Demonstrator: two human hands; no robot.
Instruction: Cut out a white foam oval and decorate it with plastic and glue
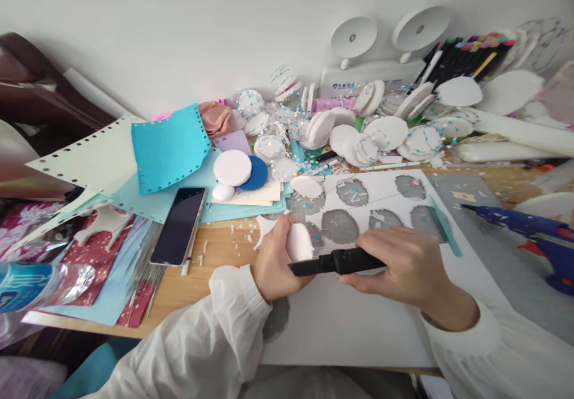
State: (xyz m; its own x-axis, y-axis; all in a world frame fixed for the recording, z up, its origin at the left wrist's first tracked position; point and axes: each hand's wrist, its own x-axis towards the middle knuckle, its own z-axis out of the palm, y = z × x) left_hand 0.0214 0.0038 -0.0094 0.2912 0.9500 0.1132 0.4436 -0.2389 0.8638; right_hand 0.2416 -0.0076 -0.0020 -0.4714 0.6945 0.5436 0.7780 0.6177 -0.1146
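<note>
In my left hand (pixel 275 261) is a white foam disc (pixel 299 241), its rounded edge showing past the thumb. My right hand (pixel 401 267) grips a black utility knife (pixel 343 262), its dark blade pointing left and lying across the near side of the disc; whether it touches the foam I cannot tell. Below both hands lies a white foam sheet (pixel 354 333) with several rough round holes cut through it, grey showing beneath. A white foam scrap (pixel 265 227) sticks out beside my left fingers.
A phone (pixel 178 227) lies left of my hands, near a plastic bottle (pixel 45 285). Many white foam discs (pixel 385 133) are heaped along the wall. A blue glue gun (pixel 529 225) rests at right on a grey mat (pixel 466 207). Teal felt (pixel 170 148) sits at back left.
</note>
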